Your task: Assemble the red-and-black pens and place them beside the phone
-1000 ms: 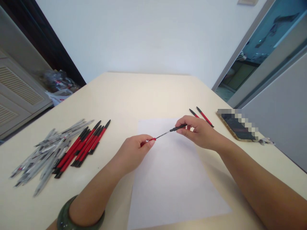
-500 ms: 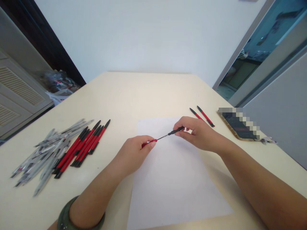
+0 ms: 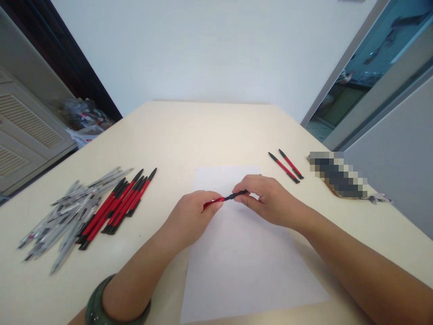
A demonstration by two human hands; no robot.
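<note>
My left hand point(image 3: 192, 214) pinches the red barrel point(image 3: 217, 201) of a pen between thumb and fingers. Opposite it, my right hand point(image 3: 274, 198) has its thumb and fingertips closed on the pen's black front section point(image 3: 231, 196). The two parts lie in one line and meet, or almost meet, just beyond my left fingertips. I cannot tell if they are joined. Both hands are held over the upper part of a white sheet of paper point(image 3: 250, 271). Part of the barrel is hidden inside my left hand.
Left on the table point(image 3: 209, 131) lie several red-and-black pens point(image 3: 115, 207), beside a heap of clear pens point(image 3: 67, 221). Two red-and-black pens point(image 3: 284, 167) rest at the back right. A phone point(image 3: 338, 180) with a charm lies farther right. A wall point(image 3: 209, 49) stands behind.
My right hand has moved left and slightly down, bringing the black section to the red barrel. The thin refill that showed between them is now covered. My left hand stays nearly still.
</note>
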